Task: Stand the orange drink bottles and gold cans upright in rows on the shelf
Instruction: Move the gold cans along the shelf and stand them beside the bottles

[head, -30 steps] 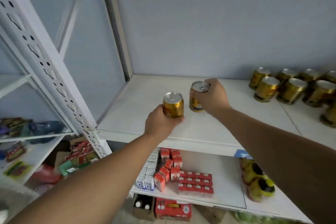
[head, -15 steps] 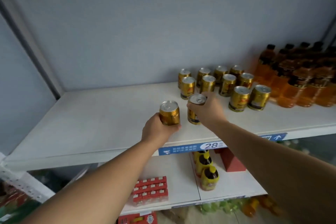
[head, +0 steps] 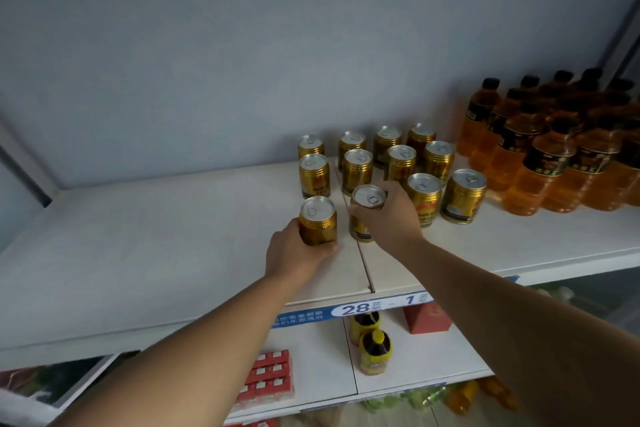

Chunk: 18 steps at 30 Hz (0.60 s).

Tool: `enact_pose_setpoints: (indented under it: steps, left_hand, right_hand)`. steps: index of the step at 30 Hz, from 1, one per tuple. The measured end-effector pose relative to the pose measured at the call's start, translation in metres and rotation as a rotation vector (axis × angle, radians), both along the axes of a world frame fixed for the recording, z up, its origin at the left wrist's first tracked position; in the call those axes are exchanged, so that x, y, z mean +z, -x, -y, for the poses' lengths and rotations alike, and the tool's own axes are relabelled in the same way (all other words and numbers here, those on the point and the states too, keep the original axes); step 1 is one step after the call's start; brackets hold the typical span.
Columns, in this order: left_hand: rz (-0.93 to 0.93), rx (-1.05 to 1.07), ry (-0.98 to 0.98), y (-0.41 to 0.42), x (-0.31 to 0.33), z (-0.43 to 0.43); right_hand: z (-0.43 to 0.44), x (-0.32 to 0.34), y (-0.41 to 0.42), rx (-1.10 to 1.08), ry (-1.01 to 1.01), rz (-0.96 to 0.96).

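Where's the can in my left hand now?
Head view: the left hand holds the can upright at the front-left corner of the other cans, left of the second can in the right hand.

Arms outstretched, left hand (head: 295, 254) and right hand (head: 392, 218) gripping

Below you, on the lower shelf (head: 433, 355), two yellow-labelled dark bottles (head: 375, 352) stand one behind the other near its middle. A red box (head: 427, 319) sits just to their right towards the back edge, and a stack of small red cartons (head: 270, 378) sits well to their left at the front edge. Just above them a blue label strip (head: 349, 311) reads 28, and a plain grey-blue wall (head: 242, 45) fills the upper view. Under the lower shelf's front edge you can make out only blurred green and orange packs (head: 460, 395).
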<state>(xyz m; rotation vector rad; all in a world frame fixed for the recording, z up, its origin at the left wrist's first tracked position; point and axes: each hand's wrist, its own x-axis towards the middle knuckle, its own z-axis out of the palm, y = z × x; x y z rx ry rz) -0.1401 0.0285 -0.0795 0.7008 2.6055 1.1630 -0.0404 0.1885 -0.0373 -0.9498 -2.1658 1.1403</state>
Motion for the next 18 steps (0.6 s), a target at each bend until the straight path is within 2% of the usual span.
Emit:
enact_pose_setpoints:
  steps: [9, 18]
  left_hand:
    - [-0.166, -0.029, 0.093, 0.021, -0.009, -0.014]
    - [-0.227, -0.017, 0.096, 0.023, -0.018, -0.015]
  right_hand:
    - [-0.012, -0.02, 0.013, 0.055, -0.012, -0.046]
    - [-0.017, -0.026, 0.013, 0.094, -0.034, -0.055]
